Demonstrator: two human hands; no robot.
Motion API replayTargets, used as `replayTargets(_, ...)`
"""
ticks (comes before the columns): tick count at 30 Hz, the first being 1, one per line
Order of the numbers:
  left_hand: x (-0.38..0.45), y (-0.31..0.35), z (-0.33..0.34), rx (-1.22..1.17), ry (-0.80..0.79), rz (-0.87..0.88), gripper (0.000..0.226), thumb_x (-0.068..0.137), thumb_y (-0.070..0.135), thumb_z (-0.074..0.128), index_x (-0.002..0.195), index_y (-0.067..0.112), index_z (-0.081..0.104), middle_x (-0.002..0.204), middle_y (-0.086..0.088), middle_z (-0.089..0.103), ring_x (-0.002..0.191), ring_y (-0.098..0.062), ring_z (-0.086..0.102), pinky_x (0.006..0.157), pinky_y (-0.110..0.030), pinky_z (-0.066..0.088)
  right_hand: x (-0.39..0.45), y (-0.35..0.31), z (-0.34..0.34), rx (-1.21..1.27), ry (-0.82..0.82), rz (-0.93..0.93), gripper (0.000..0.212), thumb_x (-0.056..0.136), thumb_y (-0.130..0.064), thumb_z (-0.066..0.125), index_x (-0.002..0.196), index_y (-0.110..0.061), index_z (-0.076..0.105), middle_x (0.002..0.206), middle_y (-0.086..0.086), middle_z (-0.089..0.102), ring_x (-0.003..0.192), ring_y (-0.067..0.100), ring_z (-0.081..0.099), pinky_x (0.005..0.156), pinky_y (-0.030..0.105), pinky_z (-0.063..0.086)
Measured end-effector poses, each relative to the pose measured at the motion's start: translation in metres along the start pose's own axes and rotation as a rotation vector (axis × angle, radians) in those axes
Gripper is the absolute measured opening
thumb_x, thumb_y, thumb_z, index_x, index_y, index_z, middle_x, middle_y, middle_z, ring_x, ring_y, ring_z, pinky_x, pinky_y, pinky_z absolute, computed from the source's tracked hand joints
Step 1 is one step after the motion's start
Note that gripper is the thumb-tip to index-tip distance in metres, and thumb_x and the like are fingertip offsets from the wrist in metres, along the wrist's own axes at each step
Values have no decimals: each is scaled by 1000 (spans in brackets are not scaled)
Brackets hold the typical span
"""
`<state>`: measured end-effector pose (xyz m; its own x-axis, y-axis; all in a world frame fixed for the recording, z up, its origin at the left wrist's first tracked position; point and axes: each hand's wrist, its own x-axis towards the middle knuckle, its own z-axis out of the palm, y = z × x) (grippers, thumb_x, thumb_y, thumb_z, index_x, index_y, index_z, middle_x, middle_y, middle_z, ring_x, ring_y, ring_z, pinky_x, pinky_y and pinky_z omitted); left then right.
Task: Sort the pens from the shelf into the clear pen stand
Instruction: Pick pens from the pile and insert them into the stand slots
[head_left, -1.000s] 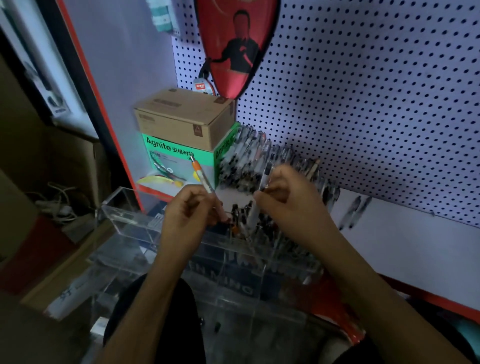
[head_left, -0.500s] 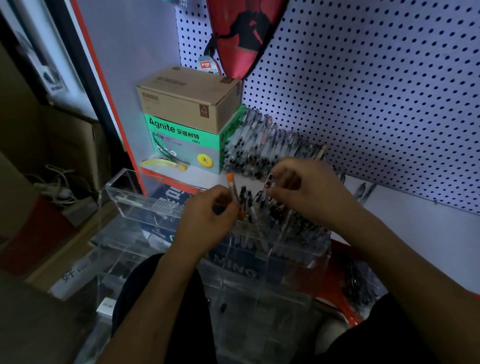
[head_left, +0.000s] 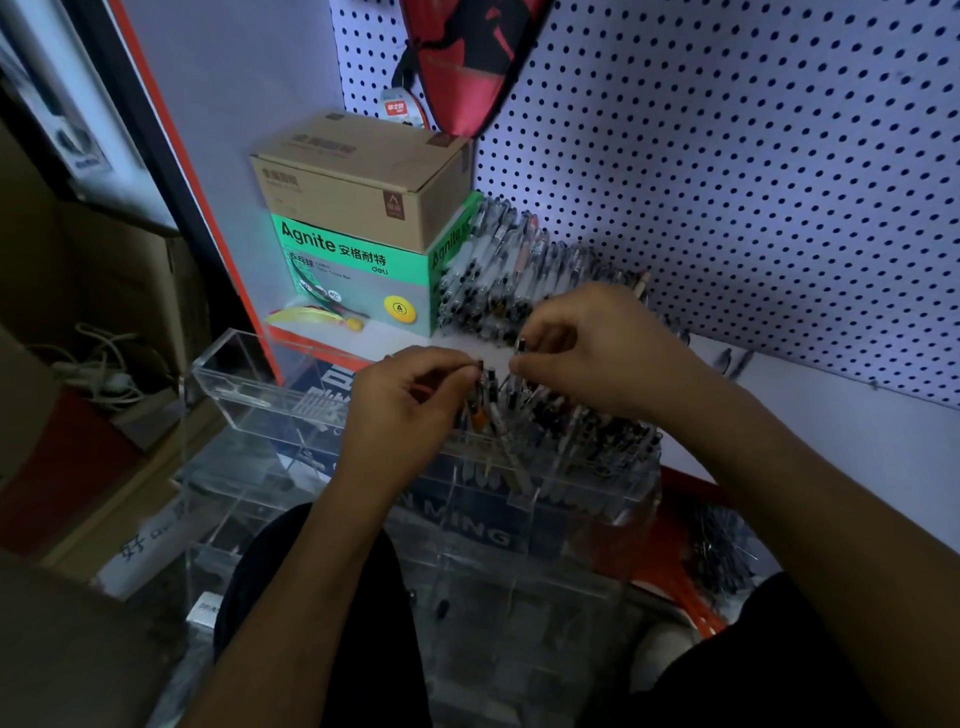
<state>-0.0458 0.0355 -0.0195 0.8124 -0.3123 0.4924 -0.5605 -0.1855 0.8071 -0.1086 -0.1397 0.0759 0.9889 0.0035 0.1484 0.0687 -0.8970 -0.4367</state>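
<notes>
Clear acrylic makes up the pen stand (head_left: 249, 384), which sits near the person, its left compartments bare of pens and its right compartments crowded with them. Behind it, on the far left of the shelf (head_left: 810, 415), a brown cardboard box (head_left: 358, 176) sits on top of a green box (head_left: 353, 280): two boxes, one stacked on the other.

Moving right, the left hand (head_left: 410, 400) hovers over the middle of the stand with thumb and fingertips pinched on the top of a pen with an orange grip (head_left: 480, 410), which stands nearly upright with its lower end already inside a compartment. Just beside it, the right hand (head_left: 597, 353) pinches the dark cap end of a second pen (head_left: 521, 349), held above the packed row of pens in the stand (head_left: 587, 426). So two hands, each holding one pen.

The step in hand looks like seating both pens among those already filed. Next, each hand would need to let its pen drop into a free slot, then reach to the far side for more.

Those waiting are the pens on the shelf (head_left: 514, 260), a long heap leaning along the pegboard (head_left: 727, 182), too many and too blurred to count. Two more loose pens (head_left: 732, 361) lie apart, farther right.
</notes>
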Motion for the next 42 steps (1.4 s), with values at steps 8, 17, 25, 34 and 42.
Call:
replayTargets(8,1,5,5,23,-32,-3,7,87,11,71,92,11,77,82,3,71,75,1,65,68,-8,47,19,-10,-7,-55,-160,51,9,81,-23,78,81,-14,75,75,-6,67,65,4,60,55,15,41)
replayTargets(17,3,8,5,65,-24,53,9,86,15,71,90,11,77,82,8,68,75,-1,65,67,-11,50,23,-3,15,-226,-344,61,14,83,-18,73,95,-14,79,92,3,74,79,18,68,76,34,60)
replayTargets(25,0,5,7,-44,-130,-129,6,86,15,73,89,16,78,74,8,73,65,-6,68,67,-25,56,5,1,-17,-48,-258,48,36,89,-31,71,122,-17,66,95,-8,66,80,-1,61,69,13,46)
replayTargets(34,1,29,-3,-70,-61,11,15,91,11,67,101,20,72,90,8,71,75,-8,68,67,-20,54,-41,27,-41,156,0,149,19,89,-35,69,107,-29,68,86,-15,68,76,-5,64,72,14,49)
replayTargets(42,63,84,47,41,-458,160,12,91,17,67,100,20,75,88,16,70,81,2,65,74,-13,51,-69,90,-49,217,264,396,5,94,-28,64,96,-26,69,83,-5,69,72,5,64,69,22,52)
